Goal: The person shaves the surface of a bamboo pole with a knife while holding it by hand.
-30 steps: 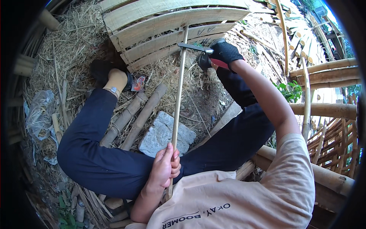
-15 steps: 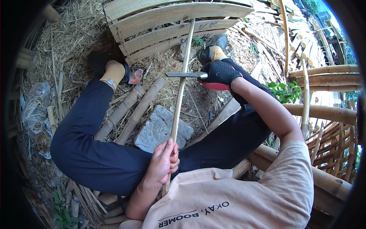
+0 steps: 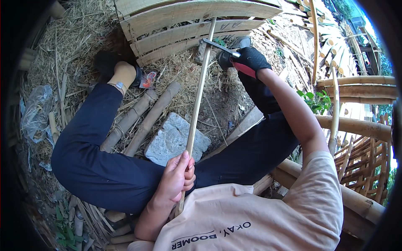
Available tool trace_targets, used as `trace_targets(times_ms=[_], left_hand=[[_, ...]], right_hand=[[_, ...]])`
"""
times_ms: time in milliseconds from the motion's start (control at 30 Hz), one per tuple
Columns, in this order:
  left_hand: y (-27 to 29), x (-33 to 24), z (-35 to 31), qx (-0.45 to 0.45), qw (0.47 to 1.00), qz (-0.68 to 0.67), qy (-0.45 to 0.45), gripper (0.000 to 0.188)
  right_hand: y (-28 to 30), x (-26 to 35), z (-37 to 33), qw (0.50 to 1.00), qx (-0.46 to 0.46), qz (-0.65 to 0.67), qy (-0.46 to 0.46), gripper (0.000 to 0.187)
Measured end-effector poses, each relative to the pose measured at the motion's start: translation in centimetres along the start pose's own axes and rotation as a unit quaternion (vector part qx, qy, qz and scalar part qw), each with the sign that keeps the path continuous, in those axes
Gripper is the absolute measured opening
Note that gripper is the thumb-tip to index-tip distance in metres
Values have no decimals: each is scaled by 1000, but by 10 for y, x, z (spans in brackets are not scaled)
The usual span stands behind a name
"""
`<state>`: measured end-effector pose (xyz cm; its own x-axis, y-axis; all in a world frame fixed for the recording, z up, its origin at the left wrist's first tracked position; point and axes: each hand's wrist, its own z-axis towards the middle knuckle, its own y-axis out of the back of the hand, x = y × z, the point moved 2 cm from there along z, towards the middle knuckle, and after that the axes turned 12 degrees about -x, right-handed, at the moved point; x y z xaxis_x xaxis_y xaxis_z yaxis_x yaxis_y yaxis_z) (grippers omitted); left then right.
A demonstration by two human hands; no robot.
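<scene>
My left hand [image 3: 180, 175] is bare and wrapped round the near end of a long, pale bamboo strip [image 3: 196, 113]. The strip runs away from my belly, and its far end lies against a slatted wooden crate [image 3: 176, 21]. My right hand [image 3: 251, 60], in a black and red glove, is closed on the handle of a knife [image 3: 221, 47]. The knife's blade crosses the strip near its far end and seems to touch it. The glove hides most of the handle.
A grey stone block [image 3: 176, 140] sits between my legs, beside two bamboo poles [image 3: 150, 117]. Bamboo rails [image 3: 356, 125] and a woven bamboo piece [image 3: 364, 163] stand at the right. Cut bamboo [image 3: 335, 52] is stacked at the far right. Plastic wrap [image 3: 37, 113] lies on straw at the left.
My right hand and the knife have slid away from me along the strip, toward the crate, and the blade has tilted. My left hand keeps its hold in nearly the same place.
</scene>
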<state>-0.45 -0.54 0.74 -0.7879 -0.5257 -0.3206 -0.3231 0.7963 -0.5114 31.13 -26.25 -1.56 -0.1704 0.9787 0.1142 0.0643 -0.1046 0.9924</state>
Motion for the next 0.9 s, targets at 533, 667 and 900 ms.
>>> trace_targets(times_ms=[533,667,900], left_hand=[[2,-1,2,62,994,-63,58,37],[2,1,2,58,995,-57,60,36],[-2,3,1,47,997,-34,53,37]], right_hand=[[9,48,-37,976,14,75,203,22],[-19,19,-10,992,1,63,110,30],[-9,-22,17,1000,-22,10,-1,34]])
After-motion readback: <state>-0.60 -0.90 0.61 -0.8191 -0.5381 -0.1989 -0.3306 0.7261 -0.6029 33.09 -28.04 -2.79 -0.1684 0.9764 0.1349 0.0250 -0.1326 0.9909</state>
